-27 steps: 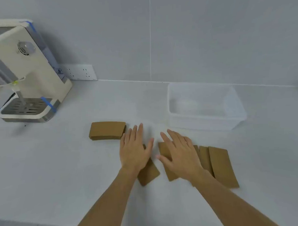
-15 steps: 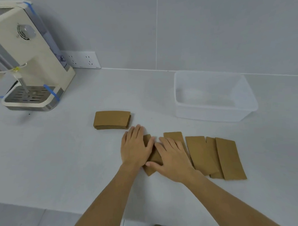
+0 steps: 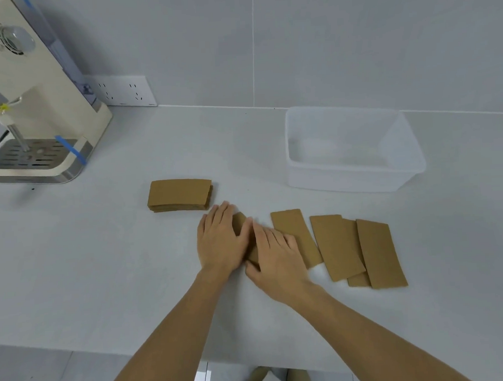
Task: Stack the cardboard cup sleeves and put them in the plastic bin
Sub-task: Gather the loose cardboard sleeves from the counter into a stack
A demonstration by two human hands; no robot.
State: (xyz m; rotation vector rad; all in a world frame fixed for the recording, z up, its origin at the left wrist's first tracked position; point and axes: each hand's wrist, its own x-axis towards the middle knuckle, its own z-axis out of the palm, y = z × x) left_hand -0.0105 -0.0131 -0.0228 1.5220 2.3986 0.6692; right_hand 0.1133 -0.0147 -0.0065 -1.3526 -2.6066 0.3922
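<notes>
Left hand (image 3: 221, 241) and right hand (image 3: 276, 254) pressed flat, palms down, side by side and touching, fingers pointing far; bare forearms converging from near edge.

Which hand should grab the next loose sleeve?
Probably the right hand: it lies beside the loose sleeves fanned out to its right. The left hand is on the far side, nearer the finished stack, pressing the sleeve between both hands.

I read no text, label, brand or number: the machine (image 3: 35, 93) at my 10 o'clock shows no legible marking
</notes>
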